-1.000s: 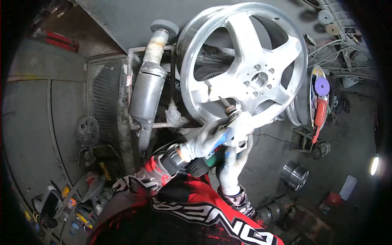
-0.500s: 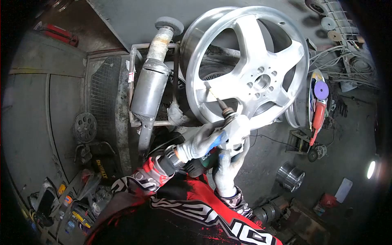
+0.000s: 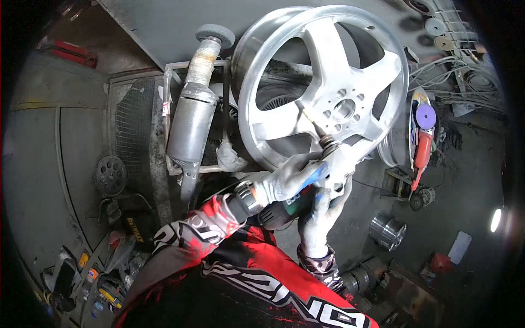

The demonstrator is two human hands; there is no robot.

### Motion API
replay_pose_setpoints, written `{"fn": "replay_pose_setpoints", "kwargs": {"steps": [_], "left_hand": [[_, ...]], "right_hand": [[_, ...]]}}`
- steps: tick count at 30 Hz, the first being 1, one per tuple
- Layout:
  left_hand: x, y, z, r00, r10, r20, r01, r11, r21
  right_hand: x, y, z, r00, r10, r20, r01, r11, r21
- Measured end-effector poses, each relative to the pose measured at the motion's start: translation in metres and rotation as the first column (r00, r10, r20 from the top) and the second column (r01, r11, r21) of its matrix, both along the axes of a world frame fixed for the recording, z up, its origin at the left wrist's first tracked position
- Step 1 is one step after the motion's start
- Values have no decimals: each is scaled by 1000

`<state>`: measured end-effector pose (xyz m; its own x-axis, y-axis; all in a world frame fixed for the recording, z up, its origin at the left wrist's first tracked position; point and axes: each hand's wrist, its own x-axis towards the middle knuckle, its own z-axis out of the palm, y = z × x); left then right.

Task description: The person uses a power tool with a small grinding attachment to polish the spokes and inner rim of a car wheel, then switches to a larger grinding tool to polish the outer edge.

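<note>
Both gloved hands are wrapped around a power grinder (image 3: 342, 163) with a dusty pale head and a green and black body. My left hand (image 3: 287, 179), wearing a watch-like band on the wrist, closes over its near side. Below the head, my right hand (image 3: 320, 218) grips from underneath. A narrow shaft runs up from the grinder, its slim tip over the lower left spoke of a silver alloy wheel (image 3: 322, 49), close to the hub. The wheel has broad spokes and bolt holes around a centre bore.
A grey metal cylinder (image 3: 191, 128) with a round disc on top stands left of the wheel, by a pale frame (image 3: 167, 120). To the right hangs a red polisher (image 3: 422, 153) with a purple pad. Another wheel rim (image 3: 387, 230) lies on the floor.
Both hands and the grinder have moved right, and the tip has travelled along the spoke from near the outer rim towards the hub. The view has shifted slightly.
</note>
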<state>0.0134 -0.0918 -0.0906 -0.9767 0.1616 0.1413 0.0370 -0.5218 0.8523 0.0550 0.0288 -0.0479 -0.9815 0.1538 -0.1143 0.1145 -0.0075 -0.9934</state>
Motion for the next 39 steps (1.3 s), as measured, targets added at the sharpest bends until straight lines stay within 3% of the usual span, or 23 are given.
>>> {"fn": "replay_pose_setpoints", "kwargs": {"steps": [2,8,10,12,13,14,16,19,20,22,24,26,27,28,30,31,34,35,39], "left_hand": [[-11,-1,3,960,-178,218,164,983,83],[10,-8,-8,971,-129,200,106,987,120],[27,-13,-15,994,30,101,-26,999,-40],[40,-20,-16,986,-11,167,9,1000,16],[49,-17,-23,982,76,172,-78,997,5],[51,-20,-27,987,-10,160,-2,997,74],[57,-21,-26,985,62,164,-62,998,-9],[54,-18,-19,980,100,172,-93,994,-50],[49,-17,-16,980,99,170,-92,995,-44],[33,-16,-11,973,-60,221,67,998,-21],[13,-14,-9,989,-96,111,100,994,-35],[-6,-4,-16,974,-199,109,191,978,82],[-10,7,-11,984,-84,156,51,977,206],[-9,8,-10,984,-84,157,50,977,209],[-9,8,-5,996,70,48,-71,997,21],[-9,9,-8,972,-36,233,-6,984,177],[3,-7,-6,972,-107,211,102,994,35],[8,-8,-7,988,-46,150,47,999,-5],[10,-2,-5,962,-8,273,-3,999,38]], "right_hand": [[-7,-2,4,999,-51,-8,51,998,-27],[9,-4,-6,999,40,-36,-38,999,36],[19,-12,-2,999,39,36,-38,999,-26],[27,-13,-2,988,148,39,-149,988,43],[29,-15,-1,984,174,28,-176,983,61],[30,-17,-1,980,200,16,-201,976,80],[32,-17,-1,982,169,85,-166,985,-41],[28,-13,3,979,162,124,-160,987,-22],[24,-14,6,979,161,122,-160,987,-16],[14,-18,12,994,74,78,-67,994,-92],[3,-7,10,995,91,50,-92,996,16],[-8,-5,9,999,35,-2,-35,999,32],[-12,-6,13,1000,12,-1,-11,995,98],[-15,-5,15,1000,12,1,-12,995,101],[-19,-5,17,1000,-2,30,-1,993,115],[-18,-6,17,999,7,46,-12,994,110],[-9,-4,11,996,61,58,-64,997,48],[-8,-5,14,993,85,75,-87,996,22],[-11,-6,18,990,94,107,-94,996,-11]]}}
